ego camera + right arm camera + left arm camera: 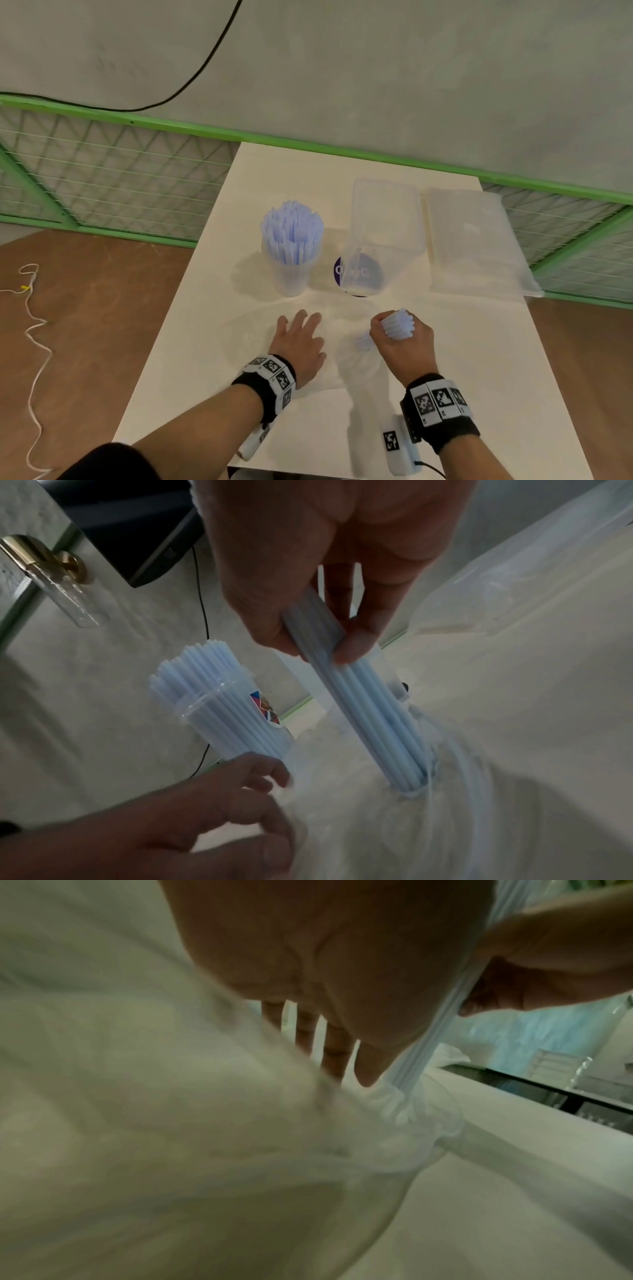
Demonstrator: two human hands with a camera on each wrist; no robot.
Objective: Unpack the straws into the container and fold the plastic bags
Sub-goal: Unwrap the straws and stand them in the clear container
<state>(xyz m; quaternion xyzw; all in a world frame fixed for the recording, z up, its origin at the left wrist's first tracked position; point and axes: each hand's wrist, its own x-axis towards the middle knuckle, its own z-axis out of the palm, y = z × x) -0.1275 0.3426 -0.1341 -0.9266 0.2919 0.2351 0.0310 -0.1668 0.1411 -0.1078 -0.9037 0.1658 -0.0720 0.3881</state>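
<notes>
A clear cup (291, 277) stands on the white table (205, 342), packed with pale blue straws (292, 229); the cup (236, 723) also shows in the right wrist view. My right hand (404, 346) grips an upright bundle of straws (399, 323), and the bundle's (369, 710) lower ends sit inside the mouth of a clear plastic bag (411, 831). My left hand (301, 339) lies flat with spread fingers on that bag (346, 359), just left of the bundle. From the left wrist, fingers (337, 1056) press the crumpled bag (171, 1123) beside the straws (421, 1042).
A clear plastic box (383, 233) lies behind my right hand, over a purple round label (338, 272). A flat sealed plastic packet (476, 240) lies at the table's far right. A green mesh fence (120, 178) runs behind the table. A white cord (34, 325) trails on the floor.
</notes>
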